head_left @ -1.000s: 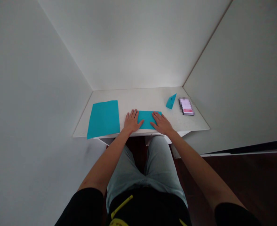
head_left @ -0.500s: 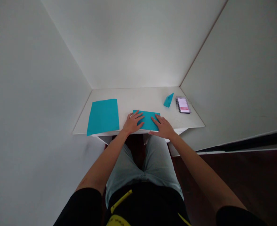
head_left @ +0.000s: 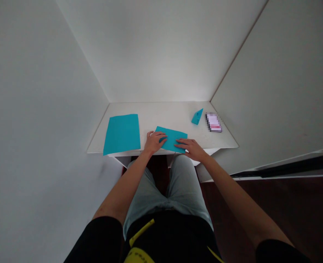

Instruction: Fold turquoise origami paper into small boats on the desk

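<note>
A folded blue sheet of paper (head_left: 173, 134) lies at the table's front edge, slightly turned, its right end nearer to me. My left hand (head_left: 155, 142) rests over its left end, fingers lying across the paper and thumb apart from them. On the right end, my right hand (head_left: 192, 148) has its fingers stretched out over the surface. Neither hand grips the sheet; both look open. Some of the paper's left edge is hidden under my left fingers.
Flat blue paper (head_left: 122, 133) lies at the left of the white table (head_left: 164, 113), its near corner over the front edge. Back right stands a small folded blue paper piece (head_left: 196, 117), beside a phone (head_left: 213, 122) with a blurred screen. White walls (head_left: 161, 54) enclose the table.
The folded sheet has turned slightly, its right end coming a little nearer to me. My right fingers have drawn closer together and lie more sideways across it. My left fingers have bent a little.
</note>
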Motion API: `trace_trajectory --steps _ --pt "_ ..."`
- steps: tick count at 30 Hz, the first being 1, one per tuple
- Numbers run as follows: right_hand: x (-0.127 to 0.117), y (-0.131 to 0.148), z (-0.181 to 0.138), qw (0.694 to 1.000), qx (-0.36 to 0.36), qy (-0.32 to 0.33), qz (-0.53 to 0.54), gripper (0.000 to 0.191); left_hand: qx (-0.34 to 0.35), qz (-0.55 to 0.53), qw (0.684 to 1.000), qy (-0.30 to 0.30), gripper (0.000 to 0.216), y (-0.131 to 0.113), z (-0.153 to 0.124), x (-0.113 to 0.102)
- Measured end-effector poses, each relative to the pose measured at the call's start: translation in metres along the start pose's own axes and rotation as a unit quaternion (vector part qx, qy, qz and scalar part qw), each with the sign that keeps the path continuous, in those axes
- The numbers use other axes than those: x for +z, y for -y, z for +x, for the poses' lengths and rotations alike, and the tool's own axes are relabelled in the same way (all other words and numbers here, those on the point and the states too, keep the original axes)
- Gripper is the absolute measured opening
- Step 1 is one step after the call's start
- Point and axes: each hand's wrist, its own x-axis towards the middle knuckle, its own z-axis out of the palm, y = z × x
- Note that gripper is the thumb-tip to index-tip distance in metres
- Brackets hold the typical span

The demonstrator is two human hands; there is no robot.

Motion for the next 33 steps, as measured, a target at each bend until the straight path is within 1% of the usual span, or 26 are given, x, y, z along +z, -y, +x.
trace_trajectory --steps 2,4,7,9,12,14,15,17,20,23,25,29,33 --pt "0.000 -0.002 0.005 0.999 0.017 -0.010 0.029 0.040 0.016 0.002 1.000 0.012 0.032 -0.002 -0.001 -0.001" --pt "0.001 -0.006 0.014 0.996 0.061 -0.028 0.053 0.037 0.030 -0.001 0.999 0.024 0.040 -0.005 -0.001 -0.002" --pt "0.003 -0.013 0.032 0.988 0.126 -0.054 0.068 0.041 0.037 -0.007 0.999 0.036 0.047 -0.007 -0.001 -0.005" --pt "0.005 -0.015 0.043 0.985 0.142 -0.067 0.070 0.044 0.038 -0.006 0.999 0.037 0.053 -0.007 -0.001 -0.006" --pt "0.009 -0.007 0.053 0.979 0.174 -0.104 0.034 0.051 0.040 0.005 0.999 0.035 0.060 -0.007 -0.001 -0.006" --pt "0.013 0.004 0.055 0.970 0.198 -0.138 -0.008 0.050 0.043 0.010 0.998 0.036 0.060 -0.006 -0.001 -0.005" --pt "0.016 0.010 0.054 0.969 0.197 -0.147 -0.023 0.048 0.043 0.012 0.998 0.036 0.060 -0.007 -0.001 -0.004" --pt "0.024 0.023 0.050 0.976 0.162 -0.141 -0.036 0.045 0.041 0.016 0.999 0.033 0.058 -0.007 -0.002 -0.003" --pt "0.036 0.037 0.040 0.990 0.093 -0.101 -0.038 0.051 0.036 0.018 0.999 0.025 0.056 -0.008 -0.002 -0.002" --pt "0.044 0.036 0.031 0.994 0.071 -0.074 -0.046 0.059 0.037 0.021 0.999 0.030 0.057 -0.008 -0.002 -0.002" --pt "0.045 0.028 0.029 0.993 0.083 -0.065 -0.049 0.065 0.040 0.024 0.998 0.037 0.061 -0.008 -0.003 -0.002" --pt "0.046 0.007 0.035 0.987 0.137 -0.059 -0.057 0.076 0.057 0.025 0.997 0.050 0.069 -0.008 -0.004 -0.004" --pt "0.048 -0.010 0.045 0.981 0.176 -0.061 -0.056 0.087 0.099 0.019 0.993 0.065 0.076 -0.005 -0.006 -0.005"
